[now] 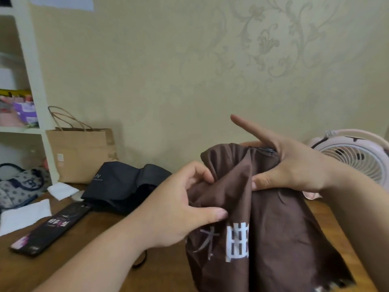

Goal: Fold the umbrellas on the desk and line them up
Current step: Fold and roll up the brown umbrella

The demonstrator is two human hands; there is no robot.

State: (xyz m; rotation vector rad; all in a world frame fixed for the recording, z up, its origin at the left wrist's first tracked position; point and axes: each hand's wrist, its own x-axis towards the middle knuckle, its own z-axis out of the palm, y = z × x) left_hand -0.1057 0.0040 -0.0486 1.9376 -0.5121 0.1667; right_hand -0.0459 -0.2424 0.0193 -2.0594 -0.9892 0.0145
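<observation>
Head: left hand (179,205) pinches creased brown umbrella (277,228).

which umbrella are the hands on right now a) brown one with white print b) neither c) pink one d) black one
a: the left hand and right hand both grip the fabric of the brown umbrella, while the black umbrella lies on the desk beyond.

brown umbrella (280,228): dark brown cloth, white and grey printed characters
black umbrella (124,184): black, small pale letters
desk (63,260): brown wood grain
wall (168,70): beige, faint floral scrolls
paper bag (80,152): plain tan
fan (353,159): pale pink frame, white grille
handbag (19,186): grey with dark repeated marks, at the desk's left edge
case (52,226): black, pink and white print
</observation>
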